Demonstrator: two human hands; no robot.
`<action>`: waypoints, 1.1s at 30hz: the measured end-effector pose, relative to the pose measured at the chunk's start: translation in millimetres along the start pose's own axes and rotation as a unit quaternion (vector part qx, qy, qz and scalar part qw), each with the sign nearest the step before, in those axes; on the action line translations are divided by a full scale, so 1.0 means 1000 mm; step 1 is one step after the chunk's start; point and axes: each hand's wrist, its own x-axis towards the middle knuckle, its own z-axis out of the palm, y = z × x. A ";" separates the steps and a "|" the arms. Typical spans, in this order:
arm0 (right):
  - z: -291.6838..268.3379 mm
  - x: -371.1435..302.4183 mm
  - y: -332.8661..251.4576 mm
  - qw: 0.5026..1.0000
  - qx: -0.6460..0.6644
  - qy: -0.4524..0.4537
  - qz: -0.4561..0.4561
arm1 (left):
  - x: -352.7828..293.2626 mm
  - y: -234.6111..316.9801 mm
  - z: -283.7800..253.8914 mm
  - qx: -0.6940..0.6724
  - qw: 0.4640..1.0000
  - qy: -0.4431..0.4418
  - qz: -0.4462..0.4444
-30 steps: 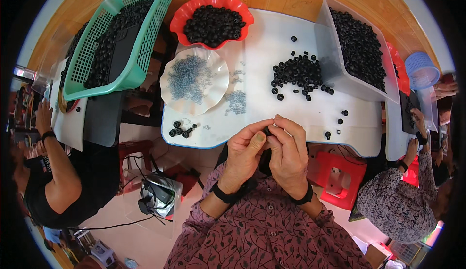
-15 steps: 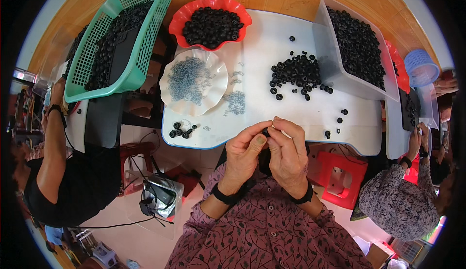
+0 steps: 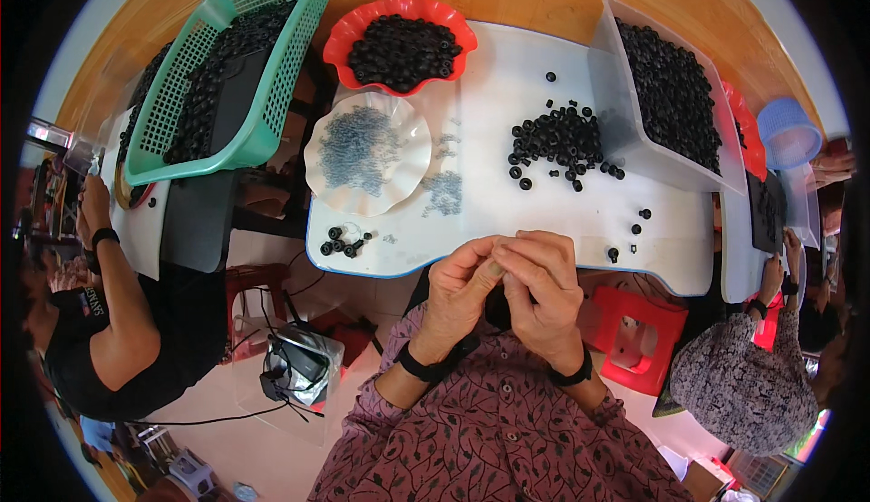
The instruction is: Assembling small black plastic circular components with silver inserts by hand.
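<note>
My left hand [image 3: 458,298] and my right hand [image 3: 546,298] meet in front of my chest, at the near edge of the white table [image 3: 507,226]. Thumbs and fingertips of both are pinched together. A small black round part showed between them a moment ago; the fingers now cover it. Beyond them, to the right, lies a loose pile of black round parts [image 3: 566,139]. A white scalloped plate [image 3: 412,171] holds many tiny clear-grey pieces [image 3: 358,149], and more of these pieces [image 3: 444,192] lie beside it. Several black parts [image 3: 343,243] sit at the table's near left corner.
A red scalloped bowl [image 3: 467,40] and a translucent bin [image 3: 625,144], both filled with black parts, stand at the back. A green basket [image 3: 276,94] is on the left. People work at either side, one in a black sleeve [image 3: 72,339]. A red stool [image 3: 648,321] stands below.
My right fingers have closed over the small black part, hiding it. My hands stay together in nearly the same place. The view has shifted slightly. The person at left has moved an arm.
</note>
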 end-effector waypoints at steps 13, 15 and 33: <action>-0.029 0.007 0.005 0.997 0.020 -0.074 0.015 | 0.006 0.013 -0.003 0.023 0.996 -0.063 -0.066; -0.028 0.008 0.004 0.998 0.020 -0.066 0.013 | 0.006 0.013 -0.003 -0.001 0.995 -0.068 -0.070; -0.017 -0.008 0.029 0.997 0.078 -0.006 0.022 | 0.007 0.007 0.009 -0.079 0.992 -0.022 -0.094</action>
